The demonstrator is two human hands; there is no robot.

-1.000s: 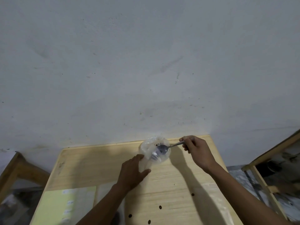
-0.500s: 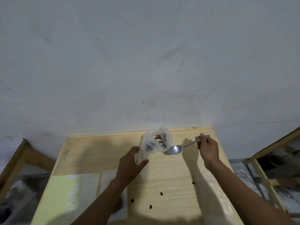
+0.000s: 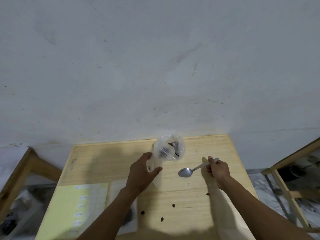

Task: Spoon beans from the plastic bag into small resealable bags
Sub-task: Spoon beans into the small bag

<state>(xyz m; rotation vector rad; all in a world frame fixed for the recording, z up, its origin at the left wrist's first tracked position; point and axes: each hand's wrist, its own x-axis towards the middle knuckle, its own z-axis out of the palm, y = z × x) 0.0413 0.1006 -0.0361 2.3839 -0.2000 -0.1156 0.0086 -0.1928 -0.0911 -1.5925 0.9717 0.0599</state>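
Head view shows the plastic bag [image 3: 170, 148] standing at the far edge of the wooden table [image 3: 216, 149], close to the wall. Its mouth is open toward the camera and only a few dark beans [image 3: 173, 144] show inside. The left hand [image 3: 142, 172] grips the near side of this bag, with fingers and thumb curled round the plastic. To the right of the bag, the right hand [image 3: 218, 169] holds the handle of a metal spoon [image 3: 185, 172]; the bowl of the spoon looks empty and sits low over the table, whether it touches I cannot tell.

I judge the bag is nearly emptied, so the spooning seems far along, but I cannot see a filled small bag to confirm it. Nearer than the bag, a few loose beans [image 3: 173, 205] lie scattered on the wood and probably need to be picked up. Near and left of the bag lie a pale yellow sheet [image 3: 72, 210] and some clear flat plastic [image 3: 119, 191], maybe the small bags. Nothing blocks the way between spoon and bag.
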